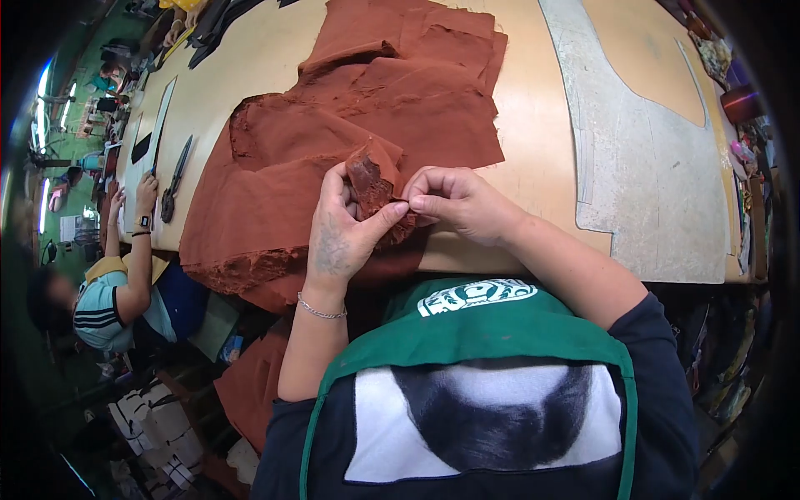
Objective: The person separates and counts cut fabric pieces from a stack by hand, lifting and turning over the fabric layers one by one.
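Observation:
Rust-red fabric (400, 108) with frayed edges lies in folded layers across the table and hangs over its front edge. My left hand (342, 229) is closed on a gathered, bunched-up part of this fabric, thumb pressed on its edge. Close beside it, my right hand (450, 200) pinches the same edge between thumb and forefinger. The two hands' fingertips nearly meet there. Dark, rough patches show on the raised part of the cloth. Whether anything small is between the fingertips cannot be made out.
A large grey pattern piece (650, 192) lies on the table (533, 92) at the right. Scissors (177, 179) rest at the left, near a co-worker (117, 300) at the table's left edge. Black cloth strips (221, 33) lie at the far left.

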Tool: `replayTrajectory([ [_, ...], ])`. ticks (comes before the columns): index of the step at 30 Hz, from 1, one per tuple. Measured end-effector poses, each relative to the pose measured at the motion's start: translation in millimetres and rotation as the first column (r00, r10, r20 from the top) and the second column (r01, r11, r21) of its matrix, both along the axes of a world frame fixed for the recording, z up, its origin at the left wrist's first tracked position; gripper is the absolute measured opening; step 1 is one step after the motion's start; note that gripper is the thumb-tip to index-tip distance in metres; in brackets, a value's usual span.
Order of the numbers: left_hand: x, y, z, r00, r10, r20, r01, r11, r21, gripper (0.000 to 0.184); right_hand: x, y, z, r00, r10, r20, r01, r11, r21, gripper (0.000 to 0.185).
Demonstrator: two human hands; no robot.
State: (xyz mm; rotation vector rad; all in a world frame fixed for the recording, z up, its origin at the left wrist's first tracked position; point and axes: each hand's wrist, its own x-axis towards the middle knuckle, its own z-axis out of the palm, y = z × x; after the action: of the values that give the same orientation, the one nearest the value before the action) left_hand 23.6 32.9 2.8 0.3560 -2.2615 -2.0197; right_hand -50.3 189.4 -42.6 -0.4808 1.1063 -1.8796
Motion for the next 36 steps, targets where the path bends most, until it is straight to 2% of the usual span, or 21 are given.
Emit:
replayTrajectory([
  [1, 0, -2, -6, 1.000, 0.008, -0.021, -0.009, 1.000, -0.007, 0.062, -1, 2, 1, 0.971, -0.027, -0.239, 0.046, 0.996, 0.077, 0.012],
  [2, 0, -2, -9, 0.999, 0.015, -0.042, -0.015, 1.000, -0.012, 0.059, -3, 4, 4, 0.884, -0.033, -0.466, 0.111, 0.984, 0.141, 0.011],
  [4, -1, 1, -9, 0.998, 0.022, -0.061, -0.039, 0.955, -0.293, 0.054, -4, 6, 8, 0.609, -0.047, -0.792, 0.288, 0.943, 0.165, 0.012],
  [6, -2, 7, -8, 0.994, 0.025, -0.104, -0.076, 0.855, -0.513, 0.050, -2, 4, 10, 0.269, -0.064, -0.961, 0.458, 0.886, 0.069, 0.013],
  [8, -2, 13, -5, 0.984, 0.029, -0.174, -0.139, 0.732, -0.668, 0.049, -2, 6, 17, 0.059, 0.025, -0.998, 0.571, 0.819, 0.054, 0.014],
  [9, -1, 15, 0, 0.989, 0.037, -0.142, -0.124, 0.726, -0.677, 0.049, -1, 6, 19, -0.043, 0.079, -0.996, 0.620, 0.784, 0.036, 0.014],
  [11, 3, 17, 9, 0.995, 0.059, -0.080, -0.098, 0.714, -0.693, 0.049, -1, 7, 18, -0.047, 0.127, -0.991, 0.659, 0.750, 0.065, 0.015],
  [14, 8, 11, 12, 0.987, 0.038, -0.156, -0.146, 0.613, -0.777, 0.049, -8, 7, 4, -0.064, 0.234, -0.970, 0.721, 0.683, 0.117, 0.016],
  [15, 11, 10, 17, 0.990, 0.067, -0.123, -0.138, 0.601, -0.787, 0.047, -10, 7, 2, -0.070, 0.277, -0.958, 0.745, 0.653, 0.134, 0.016],
  [17, 16, 7, 30, 0.991, 0.120, -0.061, -0.120, 0.580, -0.806, 0.044, -10, 6, 4, -0.047, 0.218, -0.975, 0.730, 0.674, 0.115, 0.017],
  [19, 19, 2, 28, 0.991, 0.047, -0.125, -0.131, 0.533, -0.836, 0.041, -10, 5, 2, 0.003, 0.213, -0.977, 0.703, 0.695, 0.153, 0.018],
  [20, 20, 0, 26, 0.988, 0.007, -0.157, -0.138, 0.508, -0.850, 0.040, -11, 5, 3, 0.022, 0.154, -0.988, 0.679, 0.723, 0.128, 0.019],
  [23, 19, -6, 24, 0.989, 0.004, -0.149, -0.121, 0.602, -0.789, 0.039, -11, 5, 14, 0.063, -0.020, -0.998, 0.626, 0.780, 0.024, 0.027],
  [25, 18, -4, 22, 0.985, -0.023, -0.171, -0.123, 0.602, -0.789, 0.039, -1, -5, 27, 0.071, -0.135, -0.988, 0.612, 0.788, -0.064, 0.035],
  [28, 17, 2, 21, 0.979, -0.084, -0.187, -0.108, 0.563, -0.819, 0.041, 2, -20, 33, 0.064, 0.007, -0.998, 0.625, 0.779, 0.046, 0.049],
  [29, 18, 2, 21, 0.976, -0.108, -0.189, -0.102, 0.543, -0.834, 0.042, -4, -27, 34, 0.072, -0.001, -0.997, 0.628, 0.777, 0.045, 0.037],
  [32, 20, -1, 23, 0.985, -0.068, -0.157, -0.104, 0.488, -0.866, 0.046, -18, -44, 36, 0.047, 0.086, -0.995, 0.562, 0.821, 0.097, 0.024],
  [34, 20, 5, 26, 0.989, 0.005, -0.147, -0.131, 0.481, -0.867, 0.048, -6, -53, 44, 0.011, 0.084, -0.996, 0.550, 0.832, 0.077, 0.015],
  [36, 20, 6, 25, 0.988, 0.041, -0.152, -0.150, 0.530, -0.834, 0.050, -3, -55, 48, -0.021, 0.099, -0.995, 0.545, 0.836, 0.071, 0.011],
])
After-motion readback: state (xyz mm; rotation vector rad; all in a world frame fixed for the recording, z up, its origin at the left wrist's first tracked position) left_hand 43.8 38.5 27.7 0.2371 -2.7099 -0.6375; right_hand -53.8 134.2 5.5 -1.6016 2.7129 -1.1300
